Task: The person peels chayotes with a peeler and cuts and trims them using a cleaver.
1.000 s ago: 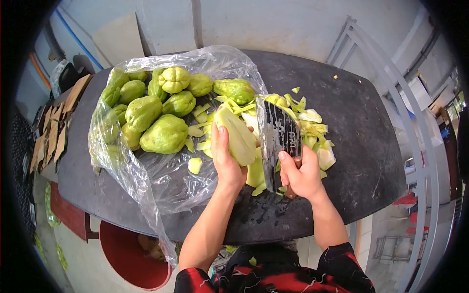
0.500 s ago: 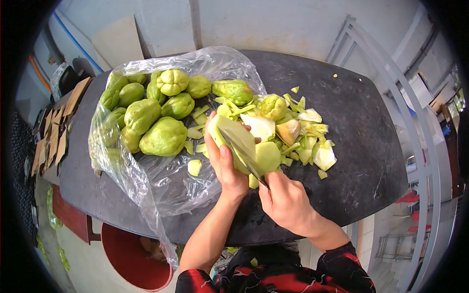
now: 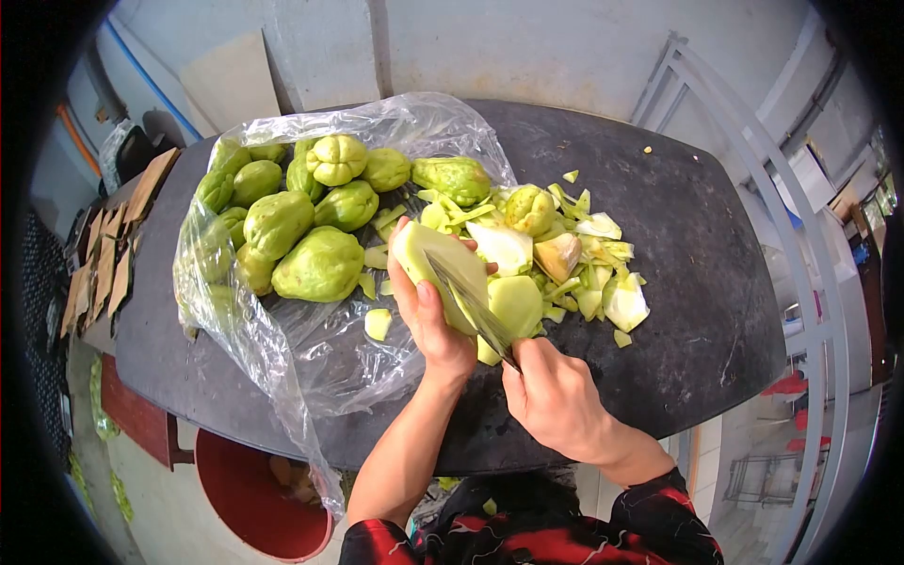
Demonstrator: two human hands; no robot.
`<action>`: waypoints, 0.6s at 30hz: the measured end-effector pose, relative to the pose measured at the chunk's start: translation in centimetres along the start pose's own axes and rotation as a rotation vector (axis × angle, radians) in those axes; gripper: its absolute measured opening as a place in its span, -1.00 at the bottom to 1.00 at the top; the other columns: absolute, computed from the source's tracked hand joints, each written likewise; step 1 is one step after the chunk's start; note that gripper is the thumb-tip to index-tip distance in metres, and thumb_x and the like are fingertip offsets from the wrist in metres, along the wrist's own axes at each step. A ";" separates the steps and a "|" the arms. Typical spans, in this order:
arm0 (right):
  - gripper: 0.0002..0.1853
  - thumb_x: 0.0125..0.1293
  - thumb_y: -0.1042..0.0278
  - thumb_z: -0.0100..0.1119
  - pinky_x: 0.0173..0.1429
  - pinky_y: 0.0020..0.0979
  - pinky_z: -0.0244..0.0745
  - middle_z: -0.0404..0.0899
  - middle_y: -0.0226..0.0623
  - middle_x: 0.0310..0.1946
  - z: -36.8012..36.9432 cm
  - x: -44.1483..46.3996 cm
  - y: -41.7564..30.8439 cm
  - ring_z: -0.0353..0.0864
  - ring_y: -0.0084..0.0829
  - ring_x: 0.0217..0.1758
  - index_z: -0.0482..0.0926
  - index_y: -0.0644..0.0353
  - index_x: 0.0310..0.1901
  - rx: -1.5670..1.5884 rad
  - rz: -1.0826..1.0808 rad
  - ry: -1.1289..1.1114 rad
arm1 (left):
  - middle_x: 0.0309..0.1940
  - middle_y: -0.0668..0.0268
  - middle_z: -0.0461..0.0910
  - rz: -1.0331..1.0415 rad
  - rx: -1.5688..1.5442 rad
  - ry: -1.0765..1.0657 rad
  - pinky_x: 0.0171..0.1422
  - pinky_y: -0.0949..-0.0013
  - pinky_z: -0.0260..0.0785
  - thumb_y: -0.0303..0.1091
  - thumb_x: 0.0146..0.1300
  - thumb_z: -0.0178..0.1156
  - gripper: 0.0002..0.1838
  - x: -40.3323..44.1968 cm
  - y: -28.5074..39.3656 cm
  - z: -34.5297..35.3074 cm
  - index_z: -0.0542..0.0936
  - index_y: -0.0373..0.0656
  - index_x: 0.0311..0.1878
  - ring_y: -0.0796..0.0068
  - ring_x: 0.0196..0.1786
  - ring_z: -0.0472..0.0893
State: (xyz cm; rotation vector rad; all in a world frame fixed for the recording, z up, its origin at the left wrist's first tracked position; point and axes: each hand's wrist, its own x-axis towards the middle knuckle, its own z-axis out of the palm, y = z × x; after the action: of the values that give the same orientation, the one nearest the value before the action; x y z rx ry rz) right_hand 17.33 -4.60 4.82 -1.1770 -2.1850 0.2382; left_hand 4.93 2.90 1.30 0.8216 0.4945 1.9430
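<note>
My left hand (image 3: 435, 330) is wrapped around a peeled chayote (image 3: 411, 247), pale green and smooth, holding it up over the table. A knife (image 3: 468, 297) lies with its broad blade slanted along the chayote's right side; whether its edge is in the flesh I cannot tell. My right hand (image 3: 562, 400) is closed around the knife's handle, which the fingers mostly hide. Just beyond the blade, another peeled chayote (image 3: 518, 303) rests beside a heap of peels and offcuts (image 3: 603, 259). An unpeeled chayote (image 3: 530, 209) sits on that heap.
Several whole chayotes (image 3: 318, 264) lie on a clear plastic bag (image 3: 348, 367) at the left of the dark table (image 3: 697, 282). Below the table's front edge stands a red bucket (image 3: 250, 499). A grey metal railing (image 3: 800, 235) runs along the right, and cardboard pieces (image 3: 118, 250) are at far left.
The knife blade has shifted slightly down along the chayote, towards me. Both hands keep their hold, and the view has moved a little.
</note>
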 end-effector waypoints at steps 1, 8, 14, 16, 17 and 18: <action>-0.86 0.28 0.56 0.19 -0.48 -0.18 0.52 0.46 -0.10 -0.45 0.0 0.0 0.0 0.58 -0.06 -0.49 0.40 0.32 -0.23 0.000 0.000 0.001 | 0.05 0.07 0.46 0.000 0.000 -0.001 0.09 0.07 0.60 0.14 0.38 0.11 -0.15 0.0 0.0 0.0 0.01 -0.09 0.54 0.17 0.14 0.54; -0.84 0.26 0.56 0.20 -0.50 -0.19 0.51 0.44 -0.12 -0.47 0.3 0.1 0.0 0.56 -0.07 -0.51 0.39 0.31 -0.23 -0.021 0.002 0.008 | 0.06 0.05 0.46 0.043 0.071 -0.022 0.08 0.06 0.60 0.18 0.38 0.08 -0.14 -0.1 -0.2 0.0 0.01 -0.11 0.54 0.17 0.13 0.54; -0.81 0.25 0.49 0.23 -0.51 -0.22 0.55 0.46 -0.15 -0.47 0.4 -0.2 0.3 0.60 -0.11 -0.53 0.38 0.26 -0.22 -0.066 0.007 -0.036 | 0.11 0.07 0.44 0.053 0.095 0.010 0.09 -0.07 0.57 0.28 0.38 0.02 -0.16 0.6 0.2 -0.4 0.00 0.07 0.54 0.13 0.15 0.52; -0.78 0.25 0.44 0.24 -0.51 -0.25 0.59 0.46 -0.18 -0.48 0.4 -0.2 0.5 0.63 -0.14 -0.55 0.37 0.22 -0.20 -0.075 -0.013 -0.028 | 0.11 0.08 0.44 0.047 0.061 0.026 0.09 -0.07 0.57 0.28 0.38 0.02 -0.17 0.6 0.1 -0.5 0.01 0.08 0.54 0.13 0.14 0.52; -0.78 0.25 0.44 0.24 -0.50 -0.24 0.59 0.47 -0.18 -0.48 0.4 -0.2 0.5 0.63 -0.14 -0.54 0.37 0.22 -0.20 -0.053 -0.011 -0.021 | 0.11 0.08 0.44 0.033 0.068 0.002 0.09 -0.07 0.57 0.28 0.38 0.02 -0.17 0.5 0.0 -0.6 0.02 0.08 0.54 0.13 0.14 0.52; -0.78 0.26 0.43 0.24 -0.49 -0.23 0.60 0.47 -0.18 -0.48 0.3 -0.2 0.5 0.64 -0.13 -0.54 0.37 0.22 -0.19 -0.031 -0.009 -0.014 | 0.11 0.08 0.44 0.021 0.075 -0.022 0.09 -0.07 0.57 0.28 0.38 0.02 -0.18 0.5 0.0 -0.7 0.02 0.09 0.54 0.13 0.14 0.52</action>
State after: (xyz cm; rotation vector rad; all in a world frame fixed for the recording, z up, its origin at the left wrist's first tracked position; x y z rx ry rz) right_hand 17.53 -4.44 4.28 -1.1857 -2.2134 0.2098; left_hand 4.24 3.37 0.97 0.8981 0.5506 1.9422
